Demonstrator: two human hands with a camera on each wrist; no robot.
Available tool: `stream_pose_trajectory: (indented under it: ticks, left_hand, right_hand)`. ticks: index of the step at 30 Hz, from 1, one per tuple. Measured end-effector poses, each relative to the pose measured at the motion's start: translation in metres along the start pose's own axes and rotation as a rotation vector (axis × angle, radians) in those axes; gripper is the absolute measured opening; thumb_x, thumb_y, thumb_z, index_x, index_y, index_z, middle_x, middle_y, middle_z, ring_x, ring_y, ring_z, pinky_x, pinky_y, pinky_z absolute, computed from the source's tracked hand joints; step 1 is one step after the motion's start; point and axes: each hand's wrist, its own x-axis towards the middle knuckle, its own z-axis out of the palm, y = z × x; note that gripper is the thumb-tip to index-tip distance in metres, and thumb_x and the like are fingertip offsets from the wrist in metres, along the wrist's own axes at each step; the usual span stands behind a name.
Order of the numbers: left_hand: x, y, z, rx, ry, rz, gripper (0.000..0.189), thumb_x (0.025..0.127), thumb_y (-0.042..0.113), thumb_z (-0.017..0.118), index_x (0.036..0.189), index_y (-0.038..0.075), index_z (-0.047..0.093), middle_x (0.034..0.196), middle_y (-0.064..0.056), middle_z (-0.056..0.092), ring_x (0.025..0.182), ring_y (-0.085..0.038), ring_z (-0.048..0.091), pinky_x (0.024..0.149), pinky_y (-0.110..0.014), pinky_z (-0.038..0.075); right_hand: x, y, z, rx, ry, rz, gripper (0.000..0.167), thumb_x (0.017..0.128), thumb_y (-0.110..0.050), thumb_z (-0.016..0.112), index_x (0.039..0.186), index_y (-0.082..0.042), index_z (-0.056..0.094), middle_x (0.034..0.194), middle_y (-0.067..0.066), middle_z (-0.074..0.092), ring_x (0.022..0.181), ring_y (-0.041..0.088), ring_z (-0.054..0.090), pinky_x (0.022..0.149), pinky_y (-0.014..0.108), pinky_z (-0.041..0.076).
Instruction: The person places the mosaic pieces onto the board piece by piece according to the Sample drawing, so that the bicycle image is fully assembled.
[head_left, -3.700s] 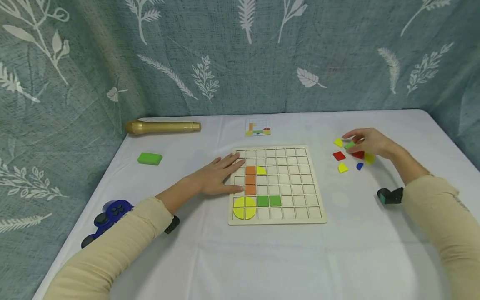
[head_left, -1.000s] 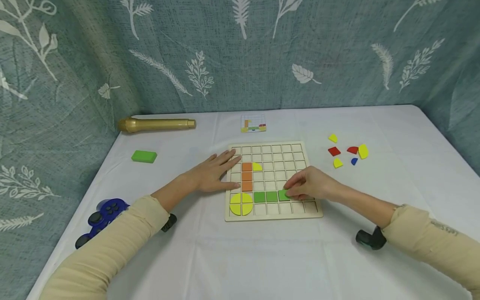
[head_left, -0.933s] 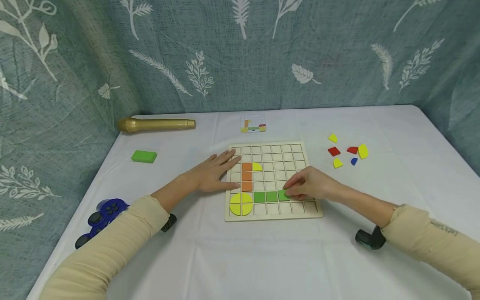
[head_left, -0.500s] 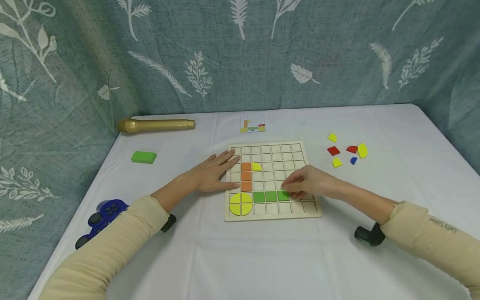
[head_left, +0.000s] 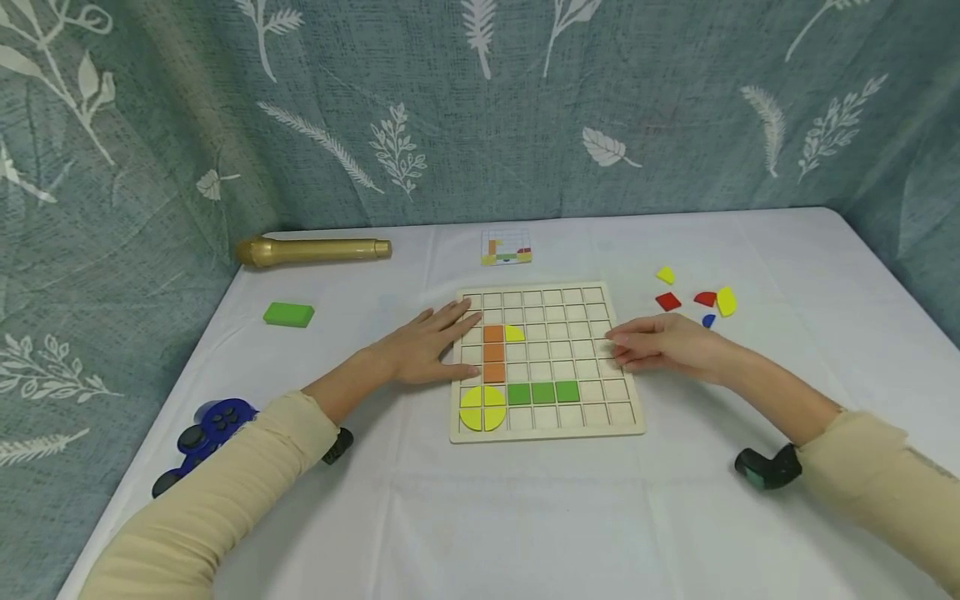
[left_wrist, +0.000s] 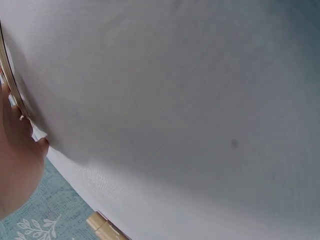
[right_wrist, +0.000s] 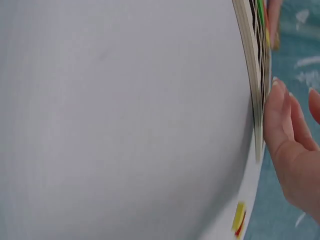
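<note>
My left hand (head_left: pixel 423 346) rests spread on the left edge of a wooden grid board (head_left: pixel 547 437). Over the board's right edge, my right hand (head_left: pixel 675 346) has its fingers loosely bent, with nothing seen between them; the right wrist view shows its fingertips close by the board's side. Three green square tiles (head_left: pixel 542 393) lie in a row on the grid. Orange squares (head_left: pixel 493 352) form a column, with a yellow quarter-circle tile (head_left: pixel 513 334) beside its top. Yellow quarters (head_left: pixel 471 397) make up a full circle at the lower left.
Right of the board lie loose tiles: a red square (head_left: pixel 668 302), a red quarter (head_left: pixel 705 298), yellow pieces (head_left: pixel 726 302) and a blue piece (head_left: pixel 708 320). A pattern card (head_left: pixel 506 247), gold microphone (head_left: pixel 315 250), green block (head_left: pixel 288 314) and blue game controller (head_left: pixel 217 425) surround the left side and back.
The right hand brought a green tile from the loose pieces to the end of the green row, let go and moved back rightward, now covering a yellow tile. The left hand stays put.
</note>
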Motion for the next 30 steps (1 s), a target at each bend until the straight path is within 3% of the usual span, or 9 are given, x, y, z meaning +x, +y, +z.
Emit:
stream_pose_trajectory:
  ticks: [5,12,18,22,27,30]
  left_hand:
    - [0.000,0.000,0.000,-0.007,0.004,0.004,0.088,0.091,0.065,0.044,0.155,0.018,0.007,0.159,-0.006,-0.003,0.144,-0.025,-0.001,0.114,-0.045,0.002]
    - [0.001,0.001,0.000,-0.003,0.004,0.005,0.087,0.091,0.064,0.045,0.155,0.018,0.008,0.159,-0.007,-0.002,0.144,-0.025,0.000,0.114,-0.046,0.003]
    - [0.001,0.000,0.001,-0.002,0.003,0.001,0.087,0.091,0.065,0.045,0.155,0.018,0.008,0.159,-0.007,-0.002,0.144,-0.025,-0.001,0.114,-0.045,0.003]
    - [0.001,0.001,0.001,-0.004,0.004,-0.001,0.087,0.091,0.064,0.045,0.155,0.018,0.008,0.159,-0.007,-0.003,0.144,-0.025,0.000,0.114,-0.045,0.003]
    - [-0.001,0.002,0.000,-0.012,0.007,-0.001,0.088,0.091,0.064,0.046,0.155,0.018,0.008,0.159,-0.007,-0.003,0.144,-0.025,0.000,0.114,-0.045,0.002]
    - [-0.001,0.002,0.000,-0.016,0.006,0.002,0.088,0.091,0.065,0.045,0.155,0.018,0.008,0.159,-0.007,-0.003,0.144,-0.025,-0.001,0.114,-0.045,0.002]
  right_hand:
    - [-0.007,0.002,-0.026,0.030,0.107,-0.029,0.059,0.098,-0.019,0.057,0.140,0.013,0.034,0.116,0.009,0.061,0.101,0.014,0.063,0.091,0.029,0.048]
    - [-0.019,0.008,-0.064,0.104,0.215,-0.036,0.065,0.097,-0.015,0.058,0.144,0.013,0.024,0.104,-0.004,0.066,0.097,0.007,0.064,0.089,0.026,0.049]
    - [-0.030,0.013,-0.085,0.165,0.292,-0.029,0.069,0.093,-0.020,0.064,0.144,0.007,0.027,0.099,-0.008,0.067,0.093,0.005,0.064,0.085,0.024,0.050]
    - [-0.036,0.013,-0.093,0.118,0.357,0.008,0.074,0.092,-0.025,0.065,0.147,0.005,0.025,0.094,-0.013,0.066,0.090,0.000,0.063,0.086,0.023,0.049]
    - [-0.038,0.016,-0.097,-0.033,0.426,0.043,0.076,0.095,-0.028,0.061,0.148,0.008,0.021,0.088,-0.018,0.062,0.086,-0.004,0.062,0.085,0.021,0.049]
    - [-0.037,0.018,-0.098,-0.114,0.451,0.045,0.073,0.096,-0.030,0.059,0.147,0.009,0.024,0.104,-0.005,0.063,0.084,-0.007,0.061,0.084,0.020,0.049]
